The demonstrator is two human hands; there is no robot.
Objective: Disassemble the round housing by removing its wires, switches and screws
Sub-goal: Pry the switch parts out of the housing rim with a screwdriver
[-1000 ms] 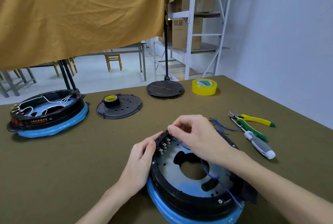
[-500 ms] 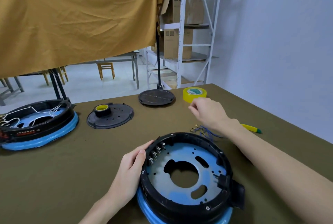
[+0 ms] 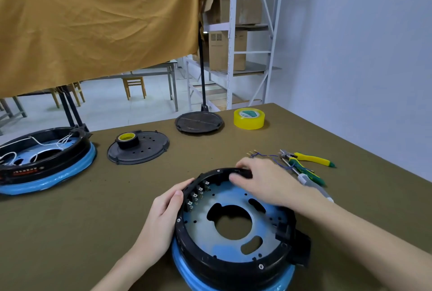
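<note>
The round housing [image 3: 233, 253], black with a blue band and a blue-grey inner plate, lies near the table's front. Several switches [image 3: 197, 193] line its inner left wall, and screws show on the rim. My left hand [image 3: 163, 218] rests against the housing's left outer wall, thumb on the rim. My right hand [image 3: 259, 180] lies over the far rim, fingers curled round it. A bundle of blue wires [image 3: 264, 156] with brass terminals lies loose on the table behind my right hand.
A second housing [image 3: 44, 162] with white wires sits at the left. A black lid [image 3: 140, 150] carries a tape roll; a dark disc [image 3: 198, 122] and yellow tape [image 3: 249, 118] lie farther back. Yellow-green pliers [image 3: 308, 158] and a screwdriver [image 3: 311, 182] are at right.
My right hand pulled the blue wires out of the housing, laid them on the table beyond it, then came back onto the far rim. The left hand stayed on the housing.
</note>
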